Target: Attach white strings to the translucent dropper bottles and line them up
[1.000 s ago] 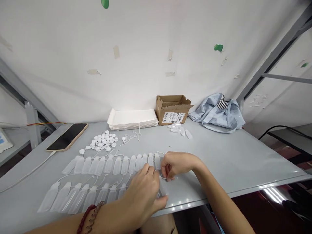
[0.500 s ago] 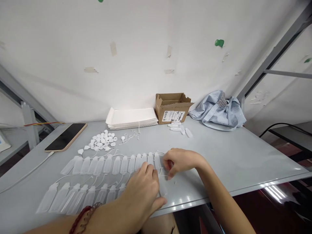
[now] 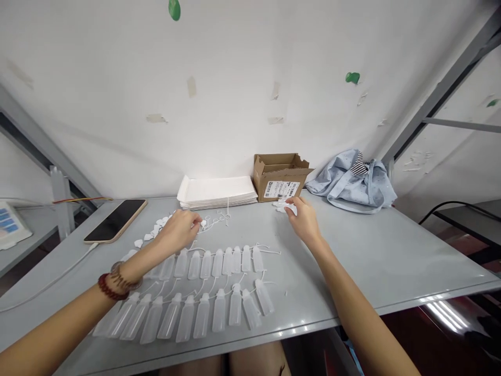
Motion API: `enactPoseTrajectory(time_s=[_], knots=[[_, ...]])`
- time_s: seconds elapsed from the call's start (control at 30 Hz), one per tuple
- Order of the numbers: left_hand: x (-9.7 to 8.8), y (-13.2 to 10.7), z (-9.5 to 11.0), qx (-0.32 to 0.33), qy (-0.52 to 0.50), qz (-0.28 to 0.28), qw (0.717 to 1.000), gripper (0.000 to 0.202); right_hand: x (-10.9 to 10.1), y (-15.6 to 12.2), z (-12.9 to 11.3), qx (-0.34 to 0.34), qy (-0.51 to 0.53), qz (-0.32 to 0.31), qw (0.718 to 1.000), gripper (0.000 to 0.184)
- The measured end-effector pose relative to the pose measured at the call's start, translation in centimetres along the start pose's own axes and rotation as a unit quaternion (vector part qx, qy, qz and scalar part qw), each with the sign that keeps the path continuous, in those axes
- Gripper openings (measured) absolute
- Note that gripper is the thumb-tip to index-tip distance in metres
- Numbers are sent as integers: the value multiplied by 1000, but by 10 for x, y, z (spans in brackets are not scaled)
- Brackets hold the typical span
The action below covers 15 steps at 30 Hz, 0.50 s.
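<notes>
My right hand [image 3: 303, 216] pinches at the small pile of translucent plastic bottles [image 3: 279, 206] in front of the cardboard box, thumb and forefinger on one bottle. At the left, my left hand [image 3: 180, 228] reaches over the heap of white caps [image 3: 156, 225], fingers bent together. Whatever its fingertips hold, if anything, cannot be made out. Just beside them lie a loose white cap [image 3: 203, 223] and thin white looped straps [image 3: 218, 216]. Two rows of translucent bottles with straps lie nearer me, a back row [image 3: 217, 263] and a front row [image 3: 202, 316]; my left forearm hides part of them.
A phone [image 3: 117, 220] with a white charging cable lies at the left. Behind stand a stack of white envelopes [image 3: 219, 192] and an open cardboard box [image 3: 282, 177]. A light blue cloth bag [image 3: 354, 183] sits at the back right, against the wall.
Both hands have left the right end of the bottle rows. My left hand has moved back and left to the caps; my right hand has gone back to the bottle pile by the box.
</notes>
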<state>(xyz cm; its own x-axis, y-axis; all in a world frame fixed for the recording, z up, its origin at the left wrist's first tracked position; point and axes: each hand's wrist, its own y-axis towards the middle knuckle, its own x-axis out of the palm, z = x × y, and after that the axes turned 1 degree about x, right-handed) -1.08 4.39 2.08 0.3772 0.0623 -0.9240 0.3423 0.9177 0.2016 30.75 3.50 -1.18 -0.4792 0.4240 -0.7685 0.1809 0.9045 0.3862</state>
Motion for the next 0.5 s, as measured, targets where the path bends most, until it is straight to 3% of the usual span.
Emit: enactPoseTrajectory(time_s=[0.13,0.27,0.4,0.5], knots=[[8,18,0,29,20,-7,999,25,9,8,14,-3,-71,9,997,32],[24,35,12,59,22,-25,998,26,19,12,19,-29,-122,-26,992,34],[45,53,22,54,25,-49,997,29,24,11,18,-57,-158,-61,984,32],[57,60,24,45,18,-60,997,20,25,10,17,-66,-176,-78,979,35]])
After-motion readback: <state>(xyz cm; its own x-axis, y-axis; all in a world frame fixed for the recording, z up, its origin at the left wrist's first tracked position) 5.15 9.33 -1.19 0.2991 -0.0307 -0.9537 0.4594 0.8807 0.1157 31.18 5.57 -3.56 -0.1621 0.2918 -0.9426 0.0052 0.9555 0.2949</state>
